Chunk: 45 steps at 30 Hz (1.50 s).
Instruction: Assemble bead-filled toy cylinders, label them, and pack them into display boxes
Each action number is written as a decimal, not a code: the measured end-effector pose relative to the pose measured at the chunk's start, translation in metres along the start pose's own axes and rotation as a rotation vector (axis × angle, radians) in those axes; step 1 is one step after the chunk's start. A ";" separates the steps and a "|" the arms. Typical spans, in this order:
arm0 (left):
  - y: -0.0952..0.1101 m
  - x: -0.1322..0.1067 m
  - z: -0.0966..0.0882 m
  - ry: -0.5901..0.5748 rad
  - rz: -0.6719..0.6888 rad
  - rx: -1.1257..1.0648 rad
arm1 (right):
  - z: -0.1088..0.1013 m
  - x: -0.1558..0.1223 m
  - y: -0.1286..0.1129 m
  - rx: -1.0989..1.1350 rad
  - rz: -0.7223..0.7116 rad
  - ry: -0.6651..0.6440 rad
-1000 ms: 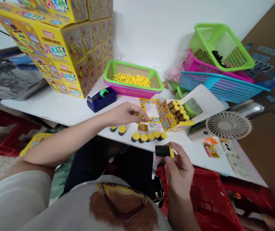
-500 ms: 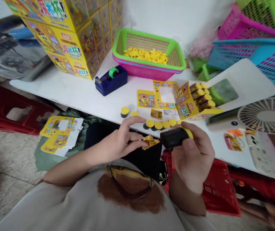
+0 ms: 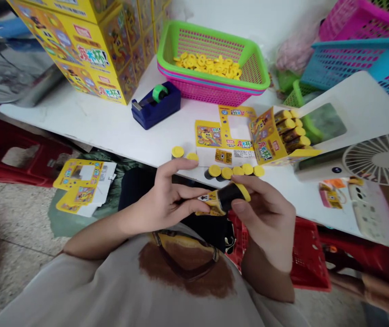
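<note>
In my left hand (image 3: 167, 197), thumb and fingers pinch a yellow printed sleeve (image 3: 211, 202). My right hand (image 3: 266, 213) grips a black cup with a yellow lid (image 3: 231, 195) by its lid end. The cup's dark end meets the sleeve's opening; how far it sits inside is hard to tell. Several black cups with yellow lids (image 3: 226, 173) stand in a row at the table's edge behind my hands. Two more, one of them a lidded cup (image 3: 177, 152), are left of these. A flattened printed sleeve (image 3: 223, 156) lies on an unfolded yellow carton (image 3: 211, 135).
An open display box (image 3: 266, 141) holds several wrapped cups. Behind are a blue tape dispenser (image 3: 157, 106), a green basket (image 3: 215, 27) of yellow pieces and stacked yellow boxes (image 3: 92, 54). A fan (image 3: 381, 159) stands at right. Flat cartons (image 3: 82, 186) lie at lower left.
My right hand has brought the black cup left and tilted it against the sleeve's opening. The sleeve in my left hand now looks opened out. The view has shifted slightly.
</note>
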<state>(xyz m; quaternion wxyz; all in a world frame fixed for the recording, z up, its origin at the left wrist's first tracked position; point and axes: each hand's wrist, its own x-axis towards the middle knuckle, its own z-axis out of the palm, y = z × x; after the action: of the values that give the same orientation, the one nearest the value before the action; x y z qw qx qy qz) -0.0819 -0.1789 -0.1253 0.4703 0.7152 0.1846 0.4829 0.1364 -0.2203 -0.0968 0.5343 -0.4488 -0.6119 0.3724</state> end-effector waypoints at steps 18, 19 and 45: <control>-0.014 -0.009 -0.007 -0.076 -0.113 0.187 | 0.006 0.001 0.002 -0.152 0.007 -0.048; -0.016 -0.009 -0.008 -0.092 -0.085 0.195 | 0.007 0.002 0.002 -0.129 0.052 -0.028; 0.001 0.012 0.013 -0.090 -0.428 -0.403 | 0.045 0.002 0.040 -0.216 -0.466 -0.010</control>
<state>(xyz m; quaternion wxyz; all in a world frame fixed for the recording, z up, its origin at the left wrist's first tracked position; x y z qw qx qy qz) -0.0648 -0.1774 -0.1189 0.7016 0.5731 0.2104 0.3674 0.0979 -0.2040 -0.1407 0.5516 -0.3484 -0.7377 0.1738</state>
